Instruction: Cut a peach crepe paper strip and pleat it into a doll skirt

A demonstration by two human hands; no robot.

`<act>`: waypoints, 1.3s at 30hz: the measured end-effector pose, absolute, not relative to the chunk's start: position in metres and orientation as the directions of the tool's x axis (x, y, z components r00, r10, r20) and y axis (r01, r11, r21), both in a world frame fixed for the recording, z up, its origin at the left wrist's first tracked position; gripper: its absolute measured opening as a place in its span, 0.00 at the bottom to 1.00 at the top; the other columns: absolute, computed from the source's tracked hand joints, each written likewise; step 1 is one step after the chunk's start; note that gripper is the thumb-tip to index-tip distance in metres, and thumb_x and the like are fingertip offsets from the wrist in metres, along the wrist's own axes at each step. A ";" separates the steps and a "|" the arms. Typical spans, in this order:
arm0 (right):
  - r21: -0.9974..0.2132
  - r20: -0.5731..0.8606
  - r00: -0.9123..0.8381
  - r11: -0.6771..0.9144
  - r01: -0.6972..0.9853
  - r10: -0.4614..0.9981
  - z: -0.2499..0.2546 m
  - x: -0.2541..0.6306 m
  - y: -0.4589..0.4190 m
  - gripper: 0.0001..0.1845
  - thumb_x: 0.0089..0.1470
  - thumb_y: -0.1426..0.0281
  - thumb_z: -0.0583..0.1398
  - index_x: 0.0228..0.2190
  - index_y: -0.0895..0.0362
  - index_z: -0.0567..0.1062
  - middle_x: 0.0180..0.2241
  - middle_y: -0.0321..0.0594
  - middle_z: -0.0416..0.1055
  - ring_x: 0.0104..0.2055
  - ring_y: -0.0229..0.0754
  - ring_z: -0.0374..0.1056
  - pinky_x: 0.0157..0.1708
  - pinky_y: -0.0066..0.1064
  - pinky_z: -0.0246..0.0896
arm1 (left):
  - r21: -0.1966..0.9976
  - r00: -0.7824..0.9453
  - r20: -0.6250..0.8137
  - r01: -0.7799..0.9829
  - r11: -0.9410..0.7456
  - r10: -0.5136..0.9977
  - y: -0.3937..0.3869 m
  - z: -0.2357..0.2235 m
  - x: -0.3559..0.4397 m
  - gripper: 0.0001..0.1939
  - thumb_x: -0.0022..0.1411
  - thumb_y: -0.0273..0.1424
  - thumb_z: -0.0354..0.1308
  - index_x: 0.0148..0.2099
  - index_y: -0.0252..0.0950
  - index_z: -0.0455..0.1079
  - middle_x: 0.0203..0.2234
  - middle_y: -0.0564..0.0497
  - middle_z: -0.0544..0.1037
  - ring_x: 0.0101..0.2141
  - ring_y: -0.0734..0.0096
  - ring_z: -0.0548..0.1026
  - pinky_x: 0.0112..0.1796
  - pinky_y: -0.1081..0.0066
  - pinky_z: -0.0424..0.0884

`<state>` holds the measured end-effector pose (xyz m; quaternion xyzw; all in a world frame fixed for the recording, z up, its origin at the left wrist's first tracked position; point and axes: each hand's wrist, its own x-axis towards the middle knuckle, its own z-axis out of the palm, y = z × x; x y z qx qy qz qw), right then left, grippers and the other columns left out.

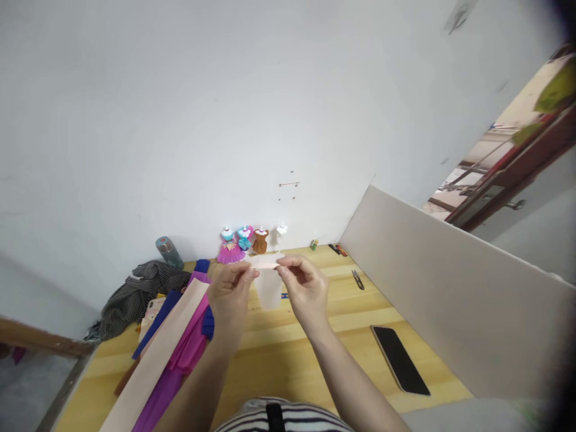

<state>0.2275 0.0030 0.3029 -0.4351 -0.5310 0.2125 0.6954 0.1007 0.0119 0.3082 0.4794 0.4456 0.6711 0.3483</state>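
My left hand and my right hand hold a thin, pale piece of fabric up in front of me, above the table. Each pinches one end of its upper edge between thumb and fingers. That edge looks folded over and pale pink, and the rest hangs down whitish and sheer. Behind it, several miniature dress forms stand by the wall, dressed in bright fabric pieces except for a white one. A small blue piece lies on the table, partly covered by the hanging fabric.
Coloured fabric strips lie on the left of the wooden table, near a striped cloth and a bottle. To the right are a phone and thread snips. A white panel borders the right side.
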 end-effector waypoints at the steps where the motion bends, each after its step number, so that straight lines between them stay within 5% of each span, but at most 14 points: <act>1: -0.821 0.568 0.346 0.545 0.170 0.747 0.304 0.228 0.002 0.02 0.52 0.71 0.61 0.29 0.56 0.75 0.29 0.39 0.73 0.31 0.39 0.69 0.31 0.30 0.65 | 0.929 -0.308 0.338 -0.040 -0.367 0.889 0.011 0.309 0.101 0.05 0.49 0.30 0.65 0.31 0.35 0.75 0.22 0.53 0.80 0.26 0.70 0.78 0.32 0.72 0.75; 17: -0.788 0.602 0.364 0.601 0.133 0.710 0.307 0.227 -0.008 0.03 0.51 0.74 0.62 0.26 0.57 0.74 0.28 0.39 0.70 0.32 0.40 0.67 0.31 0.32 0.64 | 0.776 -0.331 0.629 0.202 -0.598 0.704 -0.001 0.315 0.098 0.04 0.50 0.24 0.64 0.31 0.37 0.77 0.28 0.53 0.81 0.30 0.74 0.77 0.36 0.74 0.75; 30: -0.774 0.619 0.369 0.619 0.136 0.693 0.313 0.229 -0.010 0.04 0.50 0.74 0.62 0.25 0.56 0.73 0.26 0.38 0.69 0.31 0.39 0.66 0.30 0.31 0.63 | 0.756 -0.296 0.653 0.194 -0.626 0.697 -0.003 0.314 0.099 0.06 0.52 0.22 0.63 0.32 0.38 0.76 0.30 0.54 0.79 0.31 0.75 0.76 0.35 0.75 0.73; 39: -0.691 0.722 0.279 0.683 0.236 0.633 0.316 0.231 -0.009 0.09 0.52 0.77 0.60 0.35 0.54 0.78 0.30 0.39 0.72 0.31 0.39 0.66 0.30 0.32 0.62 | 0.741 -0.281 0.668 0.168 -0.650 0.689 0.004 0.309 0.096 0.08 0.53 0.23 0.63 0.35 0.40 0.77 0.32 0.52 0.78 0.34 0.73 0.75 0.37 0.72 0.73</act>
